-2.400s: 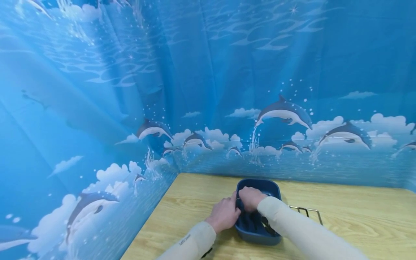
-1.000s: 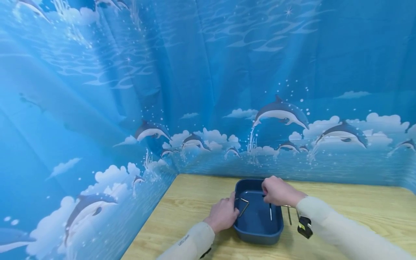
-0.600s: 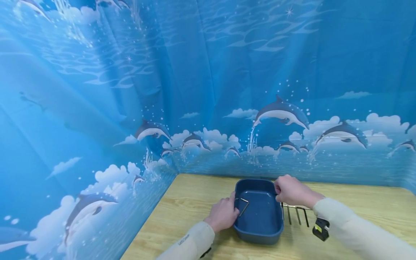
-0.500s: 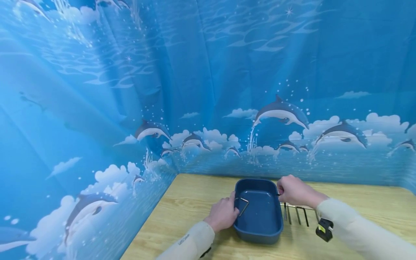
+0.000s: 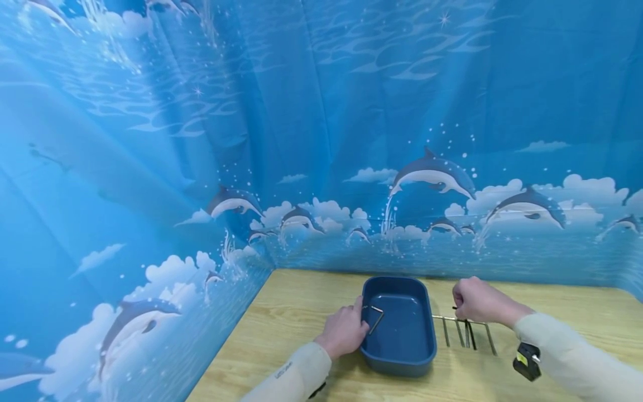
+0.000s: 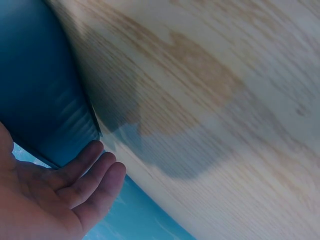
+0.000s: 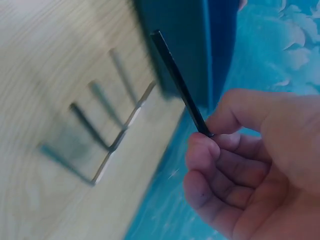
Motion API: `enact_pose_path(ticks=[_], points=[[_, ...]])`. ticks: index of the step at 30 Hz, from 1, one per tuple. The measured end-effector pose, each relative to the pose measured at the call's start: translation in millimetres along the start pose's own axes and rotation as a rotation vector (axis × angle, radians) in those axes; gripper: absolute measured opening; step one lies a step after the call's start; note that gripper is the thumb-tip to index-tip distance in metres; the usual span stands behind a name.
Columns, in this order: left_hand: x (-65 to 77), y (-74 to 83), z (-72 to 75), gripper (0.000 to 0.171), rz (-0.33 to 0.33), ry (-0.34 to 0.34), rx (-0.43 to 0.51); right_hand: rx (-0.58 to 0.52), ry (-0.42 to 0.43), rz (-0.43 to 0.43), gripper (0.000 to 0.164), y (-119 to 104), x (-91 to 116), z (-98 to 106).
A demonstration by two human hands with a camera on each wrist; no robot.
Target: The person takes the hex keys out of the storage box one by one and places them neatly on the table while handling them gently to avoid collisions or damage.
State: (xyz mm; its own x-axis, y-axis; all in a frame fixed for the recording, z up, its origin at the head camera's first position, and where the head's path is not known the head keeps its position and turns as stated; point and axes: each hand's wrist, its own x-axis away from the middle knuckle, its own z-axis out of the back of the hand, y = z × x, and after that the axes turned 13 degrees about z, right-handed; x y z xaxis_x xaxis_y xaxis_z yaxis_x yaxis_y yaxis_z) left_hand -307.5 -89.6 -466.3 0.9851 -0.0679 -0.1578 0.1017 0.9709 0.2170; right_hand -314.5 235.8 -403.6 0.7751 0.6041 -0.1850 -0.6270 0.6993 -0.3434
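Observation:
My right hand [image 5: 484, 301] pinches the short end of a black L-shaped hex key [image 7: 180, 82] between thumb and fingers, its long arm pointing away from the hand. The hand is over a row of several L-shaped hex keys lying right of a dark blue bin [image 5: 399, 365]. Among them are a black key [image 7: 90, 127] and a dull metallic key [image 7: 65, 162]. My left hand [image 5: 344, 332] rests against the bin's left side; in the left wrist view its relaxed fingers [image 6: 100, 187] reach along the outer wall. Inside the bin, beside that hand, lies a brassy hex key [image 5: 378, 319].
The bin stands on a wood-grain table [image 5: 296, 301], near its back edge. A blue curtain [image 5: 321, 139] printed with dolphins hangs behind the table and along its left.
My right hand was inside the bin, then came up with the black hex key and moved right, over the rim, to the row of keys. My left hand has stayed on the bin.

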Motion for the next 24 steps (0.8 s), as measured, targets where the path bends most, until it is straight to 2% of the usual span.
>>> enact_pose_path(ticks=[13, 18, 24], points=[[-0.4, -0.2, -0.9, 0.061, 0.029, -0.036, -0.006, 0.045, -0.025, -0.054, 0.04, 38, 26, -7], [-0.5, -0.4, -0.9, 0.062, 0.023, -0.026, -0.014, 0.082, -0.026, -0.063, 0.041, 47, 32, -10], [-0.4, -0.1, 0.1, 0.061, 0.014, -0.026, -0.013, 0.076, -0.035, -0.088, 0.041, 60, 38, -17]])
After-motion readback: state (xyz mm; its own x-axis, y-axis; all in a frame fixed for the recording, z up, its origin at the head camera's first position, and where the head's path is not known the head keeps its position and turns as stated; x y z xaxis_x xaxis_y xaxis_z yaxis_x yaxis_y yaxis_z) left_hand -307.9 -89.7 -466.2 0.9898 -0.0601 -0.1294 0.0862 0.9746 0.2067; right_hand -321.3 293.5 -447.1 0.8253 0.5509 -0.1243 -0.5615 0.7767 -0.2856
